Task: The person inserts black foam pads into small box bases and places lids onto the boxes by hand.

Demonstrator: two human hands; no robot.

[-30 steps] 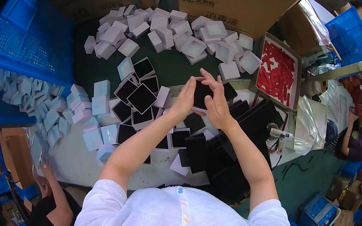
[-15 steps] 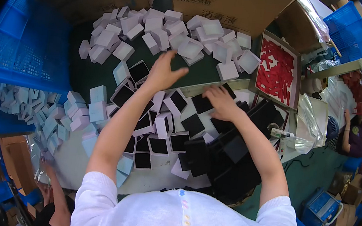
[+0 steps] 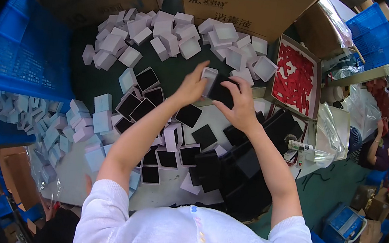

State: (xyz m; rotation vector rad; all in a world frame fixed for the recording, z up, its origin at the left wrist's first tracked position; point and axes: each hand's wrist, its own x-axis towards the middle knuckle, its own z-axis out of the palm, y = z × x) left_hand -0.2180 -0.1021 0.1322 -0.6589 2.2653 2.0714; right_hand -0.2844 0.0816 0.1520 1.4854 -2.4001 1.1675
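My left hand (image 3: 192, 85) grips a small white box (image 3: 208, 81) with its open side toward the right. Against that opening, my right hand (image 3: 241, 101) holds a square black pad (image 3: 221, 90) between thumb and fingers. Below my hands lie white boxes with black inside (image 3: 167, 158), some tilted on one another. A loose black pad (image 3: 204, 136) rests on the table under my right hand. Beside my right forearm is a large pile of black pads (image 3: 250, 176). Beyond my hands, more pale boxes (image 3: 161, 33) are heaped on the green surface.
A tray of red pieces (image 3: 294, 77) stands at the back right, near a glue gun (image 3: 300, 146). Large cardboard boxes (image 3: 236, 6) line the back. A blue crate (image 3: 30, 50) and pale boxes (image 3: 53, 122) are left. Co-workers are at lower left and far right (image 3: 383, 150).
My left hand has come back from the heap with a white box in it. My right hand has lifted a black pad from the table toward the box.
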